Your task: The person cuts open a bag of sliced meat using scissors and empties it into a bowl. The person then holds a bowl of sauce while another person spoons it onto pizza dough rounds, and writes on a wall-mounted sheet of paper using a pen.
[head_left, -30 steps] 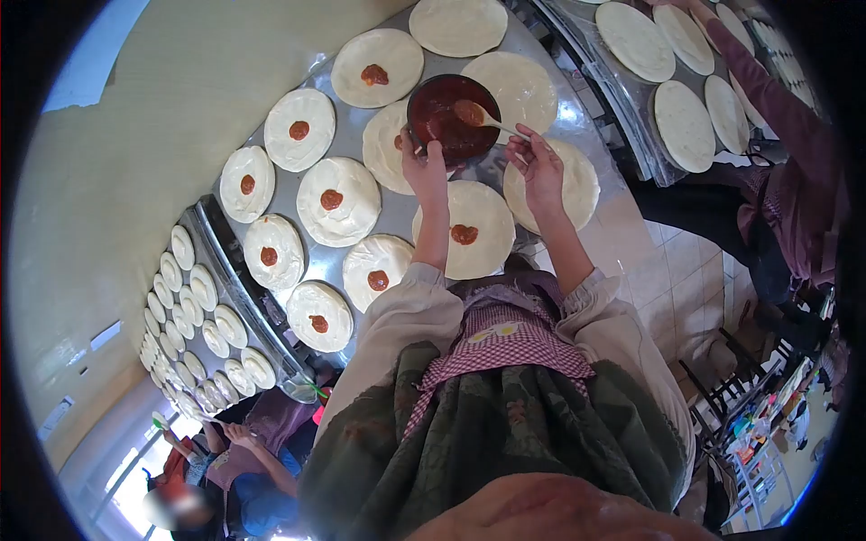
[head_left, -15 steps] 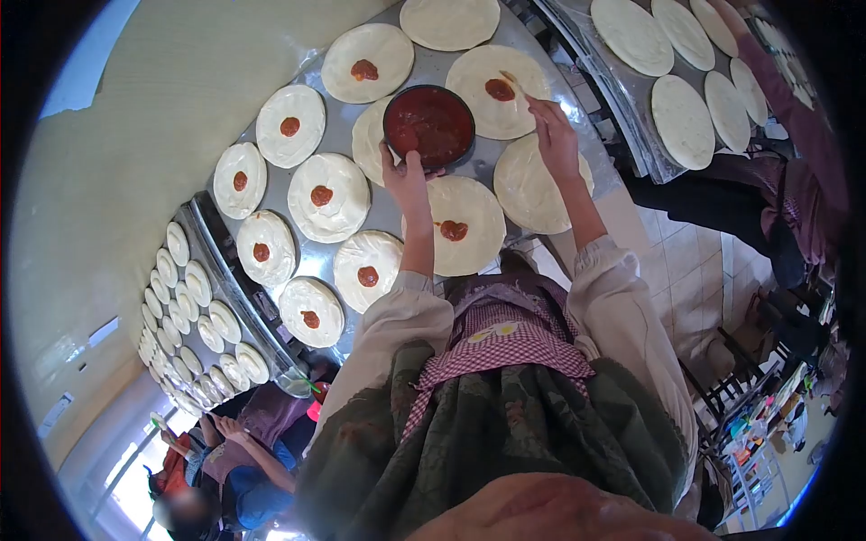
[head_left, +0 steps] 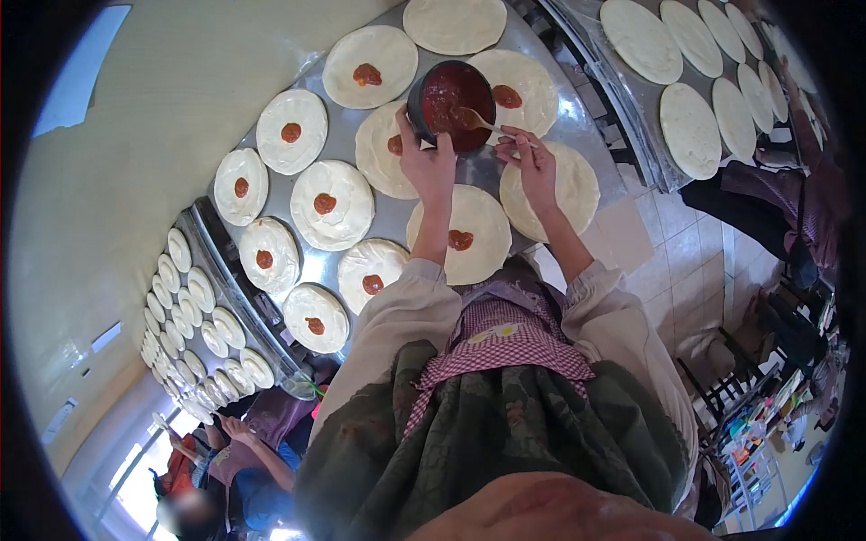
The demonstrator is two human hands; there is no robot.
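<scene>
My left hand (head_left: 428, 167) grips the side of a dark bowl (head_left: 418, 106) of red sauce (head_left: 442, 86), tilted a little over the dough rounds. My right hand (head_left: 530, 167) pinches the handle of a wooden spoon (head_left: 487, 124), whose head is in the sauce. Below the bowl lies a flat dough round (head_left: 383, 171) with a partly hidden dab of sauce. Another sauce-dabbed round (head_left: 528, 77) sits just right of the bowl. A plain round (head_left: 568, 203) is under my right hand, and a dabbed one (head_left: 469, 212) lies between my forearms.
Several more sauce-dabbed rounds (head_left: 343, 221) cover the metal table (head_left: 311, 270). A plain round (head_left: 456, 22) is at its far edge. Other tables hold dough rounds at left (head_left: 200, 287) and right (head_left: 690, 131). A co-worker (head_left: 262, 446) is at lower left, another person (head_left: 767, 203) at right.
The spoon has moved left from a dough round into the bowl. The bowl has shifted up and right, uncovering a dab of sauce on the round below it.
</scene>
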